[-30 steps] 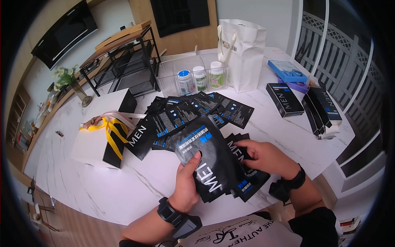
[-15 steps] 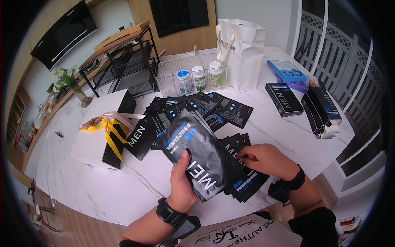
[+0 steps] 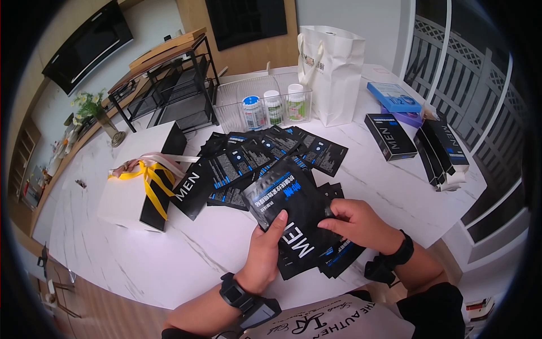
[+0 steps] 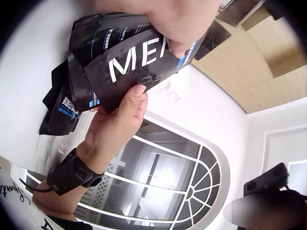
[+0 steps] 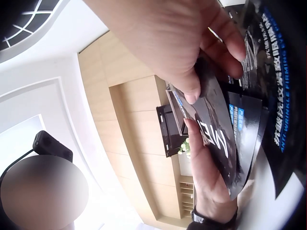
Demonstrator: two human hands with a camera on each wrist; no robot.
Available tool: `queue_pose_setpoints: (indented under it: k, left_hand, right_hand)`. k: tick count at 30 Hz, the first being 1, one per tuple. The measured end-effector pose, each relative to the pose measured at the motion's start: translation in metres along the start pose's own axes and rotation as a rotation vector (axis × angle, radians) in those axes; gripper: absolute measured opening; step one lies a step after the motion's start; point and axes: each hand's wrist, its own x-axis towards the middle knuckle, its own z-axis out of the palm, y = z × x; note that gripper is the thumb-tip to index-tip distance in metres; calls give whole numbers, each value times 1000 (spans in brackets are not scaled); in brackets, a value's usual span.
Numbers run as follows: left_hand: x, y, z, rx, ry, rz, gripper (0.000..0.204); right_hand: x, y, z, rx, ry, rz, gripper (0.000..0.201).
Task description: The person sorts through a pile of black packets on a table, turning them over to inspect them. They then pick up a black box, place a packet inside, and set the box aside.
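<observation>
My left hand [image 3: 261, 253] grips a small stack of flat black sachets [image 3: 307, 212] marked MEN, thumb on the front face. My right hand [image 3: 364, 223] pinches the right edge of the same stack, thumb in front and fingers behind, as the right wrist view shows. Underneath, more black sachets [image 3: 345, 261] with blue print lie fanned out on the table. A larger heap of sachets [image 3: 243, 164] is spread beyond the hands, most with their printed backs up. In the left wrist view the held sachets [image 4: 129, 64] span between both hands.
A white box [image 3: 132, 192] with yellow and pink ribbon stands left. At the back are a clear organizer [image 3: 228, 116] with bottles, a white paper bag [image 3: 339, 79] and a black mesh rack [image 3: 180, 96]. Black MEN boxes [image 3: 390, 137] and a blue box [image 3: 395, 97] lie right.
The held stack swung left, then came back right. My right hand left the sachets on the table and now pinches the edge of the held stack.
</observation>
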Motion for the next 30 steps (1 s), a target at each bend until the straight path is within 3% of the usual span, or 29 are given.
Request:
queue_pose_setpoints:
  k: [4, 8, 10, 11, 12, 15, 19, 22, 23, 26, 27, 28, 30]
  left_hand:
    - [1, -2, -1, 13, -18, 22, 32]
    - [2, -3, -5, 26, -46, -24, 30]
    - [0, 1, -3, 22, -43, -45, 28]
    - [-1, 2, -3, -6, -32, -60, 28]
    - [-1, 3, -3, -34, -21, -75, 28]
    - [0, 4, -2, -20, -8, -61, 33]
    - [2, 8, -6, -43, -12, -74, 37]
    - [2, 13, -5, -81, -29, -70, 33]
    - [4, 9, -8, -112, -81, 6, 33]
    - [2, 17, -6, -42, -36, -16, 33]
    - [0, 20, -2, -14, -18, 12, 33]
    - [3, 15, -6, -67, -30, 13, 33]
    - [4, 14, -8, -63, -35, -9, 34]
  right_hand:
    - [-2, -7, 1, 143, 52, 128, 30]
    - [0, -5, 1, 146, 139, 102, 27]
    - [3, -1, -1, 56, 445, -198, 25]
    - [-3, -12, -5, 281, 364, 31, 19]
    - [-4, -12, -7, 280, 365, 31, 19]
    - [-3, -7, -12, 651, 274, -103, 15]
    - [-1, -7, -13, 694, 203, -174, 17]
    - [-7, -1, -24, 336, 93, -304, 27]
    - [-10, -5, -30, 233, 82, -335, 31]
    - [-9, -7, -44, 113, -61, -452, 32]
    - [-12, -8, -39, 299, 17, -342, 42]
    - [-10, -6, -39, 301, 16, -343, 42]
    - [-5, -3, -42, 497, 114, -475, 53]
